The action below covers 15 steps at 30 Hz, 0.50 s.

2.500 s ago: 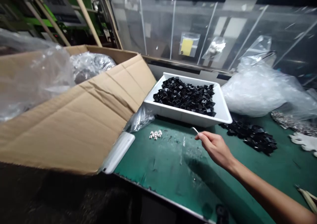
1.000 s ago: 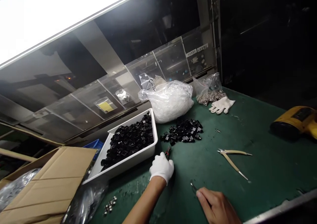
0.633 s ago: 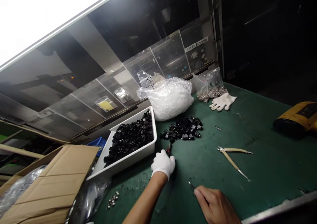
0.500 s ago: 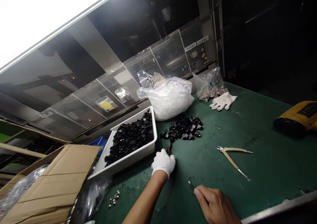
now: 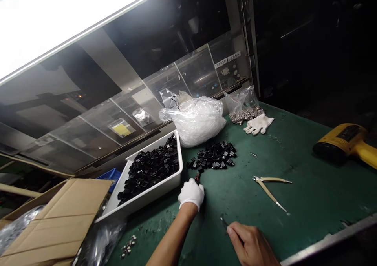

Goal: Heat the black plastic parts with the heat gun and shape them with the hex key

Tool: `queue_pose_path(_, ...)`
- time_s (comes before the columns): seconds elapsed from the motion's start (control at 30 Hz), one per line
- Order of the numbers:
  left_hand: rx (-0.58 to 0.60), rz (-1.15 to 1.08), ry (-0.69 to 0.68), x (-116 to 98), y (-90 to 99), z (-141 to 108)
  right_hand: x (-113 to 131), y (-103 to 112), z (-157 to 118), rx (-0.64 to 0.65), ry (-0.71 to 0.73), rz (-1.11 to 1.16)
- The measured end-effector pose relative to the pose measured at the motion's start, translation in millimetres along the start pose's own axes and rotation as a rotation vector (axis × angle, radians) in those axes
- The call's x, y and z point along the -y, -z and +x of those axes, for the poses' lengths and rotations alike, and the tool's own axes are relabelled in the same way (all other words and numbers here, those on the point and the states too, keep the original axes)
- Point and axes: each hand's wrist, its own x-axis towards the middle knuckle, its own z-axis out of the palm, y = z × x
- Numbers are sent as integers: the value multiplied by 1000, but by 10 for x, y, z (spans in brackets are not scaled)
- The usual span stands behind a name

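Note:
My left hand (image 5: 191,193), in a white glove, is closed around a thin dark piece with red on it (image 5: 197,177); its exact kind is unclear. The tip of that piece reaches the near edge of a loose pile of small black plastic parts (image 5: 213,155). Lower right, my bare right hand (image 5: 250,242) pinches a slim metal tool (image 5: 224,220), its shiny tip pointing up and left just over the green mat; most of it is hidden by the fingers. Left of the gloved hand stands a white tray (image 5: 159,193) filled with more black parts (image 5: 150,168).
Cutting pliers (image 5: 269,189) with beige handles lie spread on the green table (image 5: 235,195). Beyond are a yellow heat gun (image 5: 347,140), a white glove (image 5: 259,124), bags of metal parts (image 5: 247,113) and a large plastic bag (image 5: 197,124). At left, a cardboard box (image 5: 59,219) and small white-and-black pieces (image 5: 128,246).
The view has shifted slightly, so most things sit a little farther left. Both hands keep their grips, with little visible movement against the table.

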Motion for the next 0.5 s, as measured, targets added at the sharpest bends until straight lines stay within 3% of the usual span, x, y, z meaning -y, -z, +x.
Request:
queue_pose_path(0.13,-24,-77,-77,91,-48,-62,-47,7,-17,-71,61,-45)
queue_pose_path(0.27,-50,-215,-209,272,-77,-300,-132,-74,-24,-200,83,-185)
queue_pose_path(0.37,-66,-489,-300,457,-123,-597,-133,-173,-19,-267,64,-351)
queue_pose_path(0.5,13,-867,-356,715,-248,-1037,-74,-232,-14,-221,38,-409)
